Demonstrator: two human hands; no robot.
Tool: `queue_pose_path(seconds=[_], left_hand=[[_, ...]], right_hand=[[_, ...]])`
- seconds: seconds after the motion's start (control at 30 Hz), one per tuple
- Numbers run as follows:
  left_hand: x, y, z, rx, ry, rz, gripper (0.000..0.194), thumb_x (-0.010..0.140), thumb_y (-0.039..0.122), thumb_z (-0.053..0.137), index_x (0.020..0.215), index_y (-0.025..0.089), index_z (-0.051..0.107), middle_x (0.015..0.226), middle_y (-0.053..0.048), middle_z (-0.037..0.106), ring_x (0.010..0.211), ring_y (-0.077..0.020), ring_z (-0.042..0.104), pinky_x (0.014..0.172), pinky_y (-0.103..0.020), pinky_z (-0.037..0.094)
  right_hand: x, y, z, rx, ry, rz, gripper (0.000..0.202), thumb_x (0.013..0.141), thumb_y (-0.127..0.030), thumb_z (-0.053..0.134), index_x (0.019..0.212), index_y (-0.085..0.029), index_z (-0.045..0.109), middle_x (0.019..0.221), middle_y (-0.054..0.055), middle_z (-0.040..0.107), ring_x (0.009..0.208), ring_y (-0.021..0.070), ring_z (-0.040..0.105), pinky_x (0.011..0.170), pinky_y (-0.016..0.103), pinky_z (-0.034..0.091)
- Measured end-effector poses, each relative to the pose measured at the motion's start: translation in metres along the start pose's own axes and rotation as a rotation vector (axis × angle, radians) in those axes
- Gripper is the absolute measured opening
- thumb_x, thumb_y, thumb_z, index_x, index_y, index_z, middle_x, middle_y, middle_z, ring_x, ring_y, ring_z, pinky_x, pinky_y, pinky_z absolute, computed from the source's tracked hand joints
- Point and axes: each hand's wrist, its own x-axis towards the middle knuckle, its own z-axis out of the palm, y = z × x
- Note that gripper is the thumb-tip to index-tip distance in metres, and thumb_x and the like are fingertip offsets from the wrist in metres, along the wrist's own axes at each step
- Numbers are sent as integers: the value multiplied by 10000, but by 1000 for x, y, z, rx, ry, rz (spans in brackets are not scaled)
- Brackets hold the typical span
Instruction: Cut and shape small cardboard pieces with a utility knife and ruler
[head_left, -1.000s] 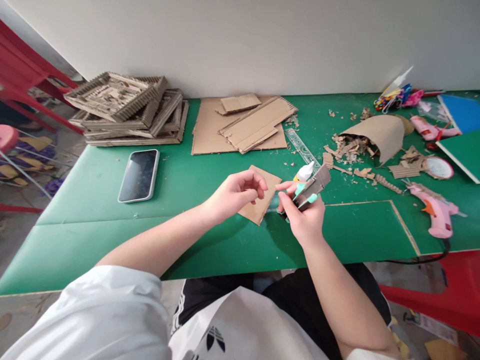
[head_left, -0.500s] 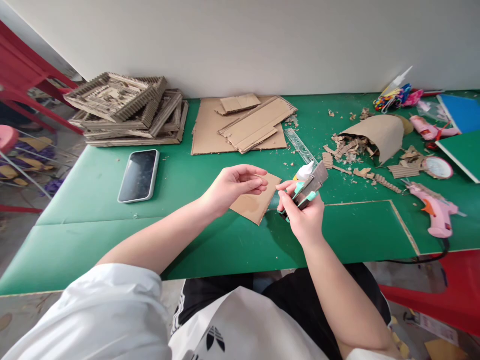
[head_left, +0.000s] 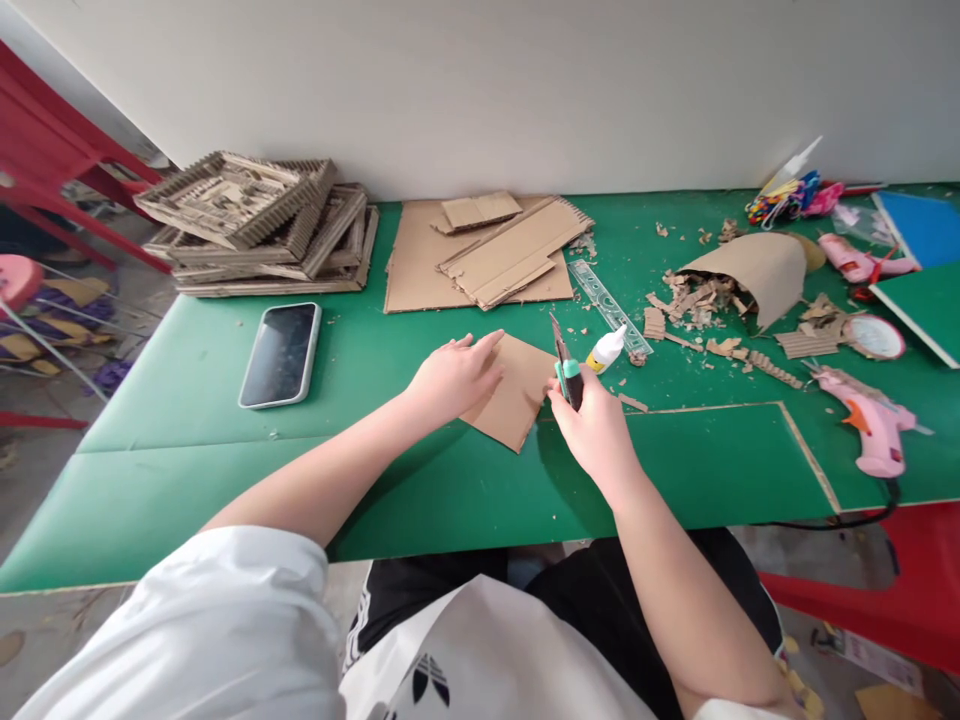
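A small square of cardboard (head_left: 514,395) lies on the green table in front of me. My left hand (head_left: 459,378) is open over its left edge, fingers stretched out, its fingertips at the cardboard's surface. At the right edge, my right hand (head_left: 592,425) grips a utility knife (head_left: 568,378) with a black and mint-green handle, its blade pointing up and away. Just beyond that hand, a small white glue bottle (head_left: 607,347) lies tilted near a clear plastic ruler (head_left: 600,295).
A smartphone (head_left: 280,355) lies left, before stacked corrugated cardboard frames (head_left: 255,215). Larger cardboard sheets (head_left: 420,265) lie at the back. On the right are cardboard scraps (head_left: 705,300), a tape roll (head_left: 876,336) and a pink hot glue gun (head_left: 870,415) with its cord over the table's front edge.
My left hand has lowered to the cardboard, with its fingers straightened. My right hand has turned the knife from a slanted hold to blade away, uncovering the glue bottle.
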Motion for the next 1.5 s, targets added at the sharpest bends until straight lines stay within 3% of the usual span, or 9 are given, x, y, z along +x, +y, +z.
queue_pose_path(seconds=[0.17,0.37,0.47,0.57,0.73,0.83,1.03,1.13,1.5], left_hand=[[-1,-3,5,-156,13,48,507,882,323,433,1377,218,401,1255,-123,588,1197,-293,525,971,-443,426],[-1,0,-6,-940,153,-22,760,699,260,685,1384,309,359,1264,-85,545,749,-117,628,714,-284,533],[-4,9,-11,-1129,-27,-138,924,649,232,732,1436,296,251,1131,-78,635,690,-130,638,626,-274,529],[-4,12,-12,-1150,-247,-159,713,674,223,691,1331,196,416,929,-59,697,700,-169,659,601,-274,521],[2,7,-25,-1320,198,-92,360,728,277,616,1059,175,517,998,-43,681,833,-159,660,687,-255,529],[1,6,-37,-1406,382,-103,314,753,370,608,999,207,497,1039,-39,662,835,-161,658,569,-212,509],[-10,14,-48,-1502,414,-31,425,677,375,702,994,207,475,1081,-46,633,869,-158,646,601,-202,526],[-16,19,-50,-1517,368,-116,372,696,356,673,966,208,465,966,-27,628,630,-108,608,438,-190,473],[-31,30,-50,-1482,371,-133,310,754,341,619,980,231,437,903,0,584,473,-64,520,312,-171,390]], right_hand=[[4,-9,-3,-156,-106,9,41,788,-238,516,820,-230,541,675,32,639,576,210,610,516,274,408],[11,-4,-4,32,-250,-32,31,793,-250,517,816,-230,515,787,9,649,710,182,625,642,279,461],[12,0,-3,148,-270,-18,57,797,-275,531,825,-229,511,862,14,657,815,189,636,740,317,481],[10,1,-5,209,-269,-22,86,811,-305,539,840,-226,520,933,27,669,879,197,640,789,346,483],[-1,-8,-17,391,66,-104,125,848,-352,544,852,-231,509,760,-14,650,695,145,629,700,306,492],[-9,-15,-23,453,213,-158,140,853,-376,548,846,-242,505,552,-73,497,468,101,506,534,255,450],[-14,-16,-32,117,191,-483,398,840,-604,455,879,-221,557,561,-40,499,441,94,424,473,246,359],[-13,-16,-33,-30,212,-624,533,879,-647,270,857,-202,562,574,-6,522,467,111,444,492,253,348],[-9,-18,-27,-171,292,-681,470,920,-564,270,756,-205,525,540,4,510,450,116,413,482,251,299]])
